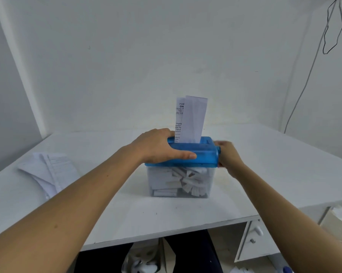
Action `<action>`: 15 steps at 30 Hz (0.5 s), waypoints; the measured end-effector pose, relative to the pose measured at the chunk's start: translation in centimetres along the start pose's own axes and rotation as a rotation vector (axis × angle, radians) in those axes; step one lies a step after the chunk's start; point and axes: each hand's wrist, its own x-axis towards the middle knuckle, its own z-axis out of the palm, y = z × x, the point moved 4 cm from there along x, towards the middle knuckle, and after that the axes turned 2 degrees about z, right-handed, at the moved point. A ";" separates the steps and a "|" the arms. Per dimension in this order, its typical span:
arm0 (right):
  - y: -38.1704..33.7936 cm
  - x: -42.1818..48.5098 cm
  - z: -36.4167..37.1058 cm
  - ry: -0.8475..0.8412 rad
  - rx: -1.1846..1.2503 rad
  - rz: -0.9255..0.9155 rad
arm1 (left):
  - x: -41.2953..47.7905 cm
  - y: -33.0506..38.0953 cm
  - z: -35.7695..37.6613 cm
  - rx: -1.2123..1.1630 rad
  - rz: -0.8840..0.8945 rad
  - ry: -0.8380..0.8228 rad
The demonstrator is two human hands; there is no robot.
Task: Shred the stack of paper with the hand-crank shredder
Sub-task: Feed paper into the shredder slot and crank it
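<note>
While the stack of paper [48, 170] waits well to the left of the shredder [203, 154], your left hand [158, 146] clamps its blue lid, thumb along the front, fingers over the top. I'd say that's to stop the box skating as you wind. Just right of that grip, folded sheets [193, 119] stand upright in the slot, with strips piled in the clear bin [160, 182] beneath. At the shredder's right end your right hand [228, 156] is curled tight and blurred, the crank hidden inside it.
</note>
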 end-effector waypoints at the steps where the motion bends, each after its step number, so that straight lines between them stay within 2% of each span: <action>1: 0.8 -0.5 0.3 -0.021 -0.010 0.039 | 0.0 0.0 0.0 0.014 -0.007 -0.002; 6: 2.9 -4.2 0.2 -0.090 -0.091 0.134 | 0.0 0.2 -0.1 0.060 -0.036 -0.014; 10: 1.6 -8.2 -1.7 -0.227 -0.213 0.089 | 0.2 0.1 -0.1 0.016 -0.058 -0.056; 15: -3.7 -10.7 -5.1 -0.384 0.145 0.038 | 0.6 0.0 -0.2 -0.020 -0.070 -0.084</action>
